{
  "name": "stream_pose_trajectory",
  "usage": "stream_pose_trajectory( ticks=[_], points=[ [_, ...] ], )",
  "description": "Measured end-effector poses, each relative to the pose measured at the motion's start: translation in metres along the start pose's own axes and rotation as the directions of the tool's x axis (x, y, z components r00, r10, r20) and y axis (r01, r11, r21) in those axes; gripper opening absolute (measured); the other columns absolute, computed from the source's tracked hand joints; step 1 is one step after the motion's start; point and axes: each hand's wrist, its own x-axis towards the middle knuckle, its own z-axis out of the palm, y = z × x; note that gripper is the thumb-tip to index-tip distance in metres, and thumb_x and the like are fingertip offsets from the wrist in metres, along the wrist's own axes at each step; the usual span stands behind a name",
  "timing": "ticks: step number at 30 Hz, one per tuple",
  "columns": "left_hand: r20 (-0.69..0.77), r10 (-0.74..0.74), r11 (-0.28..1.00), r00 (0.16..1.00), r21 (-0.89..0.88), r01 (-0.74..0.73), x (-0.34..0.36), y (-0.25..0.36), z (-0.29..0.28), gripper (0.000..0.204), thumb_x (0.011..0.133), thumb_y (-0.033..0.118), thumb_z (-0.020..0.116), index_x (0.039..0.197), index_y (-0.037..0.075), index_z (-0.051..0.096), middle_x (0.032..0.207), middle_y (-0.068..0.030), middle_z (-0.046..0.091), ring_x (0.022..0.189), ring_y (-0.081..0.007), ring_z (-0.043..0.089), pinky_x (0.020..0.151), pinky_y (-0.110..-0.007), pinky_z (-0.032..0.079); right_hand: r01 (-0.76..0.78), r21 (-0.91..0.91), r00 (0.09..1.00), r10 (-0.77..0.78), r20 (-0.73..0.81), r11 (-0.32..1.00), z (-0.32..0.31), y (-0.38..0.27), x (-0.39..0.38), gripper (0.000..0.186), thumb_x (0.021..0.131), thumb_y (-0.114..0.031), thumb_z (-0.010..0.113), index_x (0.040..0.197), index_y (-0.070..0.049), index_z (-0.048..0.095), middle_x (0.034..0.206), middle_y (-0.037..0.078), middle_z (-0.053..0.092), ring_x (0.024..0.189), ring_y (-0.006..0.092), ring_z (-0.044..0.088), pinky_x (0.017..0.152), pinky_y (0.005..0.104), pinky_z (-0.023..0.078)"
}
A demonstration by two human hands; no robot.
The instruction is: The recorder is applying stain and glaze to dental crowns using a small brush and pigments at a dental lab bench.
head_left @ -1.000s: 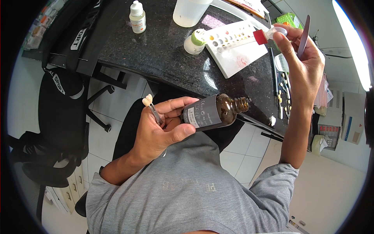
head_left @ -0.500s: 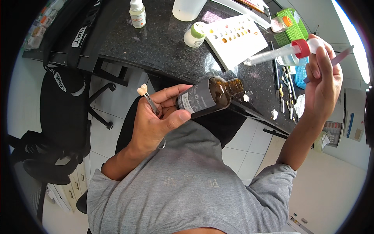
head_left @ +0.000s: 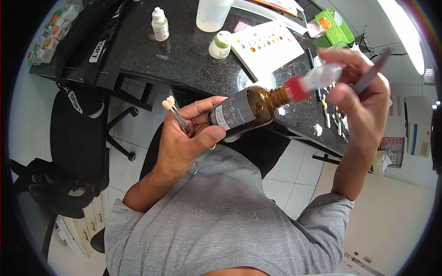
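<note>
In my left hand [head_left: 182,135] lies an amber glass bottle [head_left: 262,106] with a grey label, tilted so its neck points right. The same hand grips a slim metal clamp [head_left: 181,120] whose tip carries cream tooth-shaped crowns [head_left: 169,102]. My right hand [head_left: 366,94], blurred, is at the bottle's mouth. A dropper's red collar [head_left: 297,89] meets the neck, and its clear bulb [head_left: 322,76] points toward my spread thumb and fingers. Whether they touch the bulb is unclear. A thin purple-grey handle [head_left: 375,69] is held across that hand. The dropper's tube is hidden.
On the black speckled counter [head_left: 184,60] stand a small dropper bottle [head_left: 159,25], a green-capped jar [head_left: 220,45] and a translucent cup [head_left: 214,16]. A white palette [head_left: 271,53] bears coloured spots. Green baskets [head_left: 338,27] and several tooth pieces on sticks [head_left: 338,119] lie right. A black chair [head_left: 78,138] stands left.
My right hand has brought the dropper down and left; its tube has gone into the bottle and the red collar has reached the neck. The left hand holds nearly still.
</note>
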Motion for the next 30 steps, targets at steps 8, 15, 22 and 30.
stream_pose_trajectory(
  ticks=[8, 15, 22, 30],
  points=[
    [0.016, 0.045, 0.997, 0.999, -0.057, -0.044, 0.007, 0.003, 0.001, 0.054, 0.082, 0.011, 0.071, 0.127, -0.008, 0.048, 0.103, -0.0123, 0.066, 0.086, -0.0074, 0.062, 0.072, -0.018, 0.050, -0.047, 0.377, 0.990, -0.008, 0.141, 0.925, 0.033, 0.000, 0.006, 0.052, 0.073, -0.023, 0.082, 0.113, 0.001, 0.061, 0.062, -0.010, 0.038, 0.054, -0.0009, 0.031, 0.048, 0.0171, 0.020],
    [0.003, 0.082, 0.994, 0.997, -0.072, -0.081, 0.012, 0.010, 0.006, 0.051, 0.083, 0.006, 0.068, 0.127, -0.008, 0.047, 0.103, -0.0104, 0.066, 0.086, -0.0054, 0.061, 0.071, -0.016, 0.048, -0.041, 0.457, 0.996, 0.071, -0.049, 0.888, 0.044, -0.011, 0.002, 0.037, 0.072, -0.028, 0.083, 0.091, 0.000, 0.067, 0.064, -0.008, 0.051, 0.058, -0.0012, 0.039, 0.050, 0.0165, 0.026],
    [-0.010, 0.041, 0.994, 0.999, -0.096, -0.042, 0.017, 0.014, 0.016, 0.049, 0.084, 0.004, 0.066, 0.127, -0.008, 0.047, 0.107, -0.0120, 0.065, 0.094, -0.0081, 0.060, 0.082, -0.020, 0.049, -0.003, 0.467, 0.991, 0.065, -0.116, 0.884, 0.051, -0.016, 0.002, 0.036, 0.074, -0.027, 0.082, 0.091, 0.000, 0.064, 0.064, -0.008, 0.048, 0.057, -0.0013, 0.039, 0.049, 0.0153, 0.026],
    [-0.009, 0.105, 0.989, 0.994, -0.099, -0.106, 0.023, 0.013, 0.020, 0.049, 0.085, 0.008, 0.067, 0.128, -0.008, 0.047, 0.104, -0.0108, 0.066, 0.090, -0.0064, 0.060, 0.077, -0.017, 0.048, 0.035, 0.474, 0.981, 0.059, -0.183, 0.880, 0.055, -0.014, 0.008, 0.029, 0.080, -0.027, 0.076, 0.083, -0.001, 0.062, 0.066, -0.007, 0.052, 0.057, 0.0001, 0.039, 0.050, 0.0175, 0.028]
  ],
)
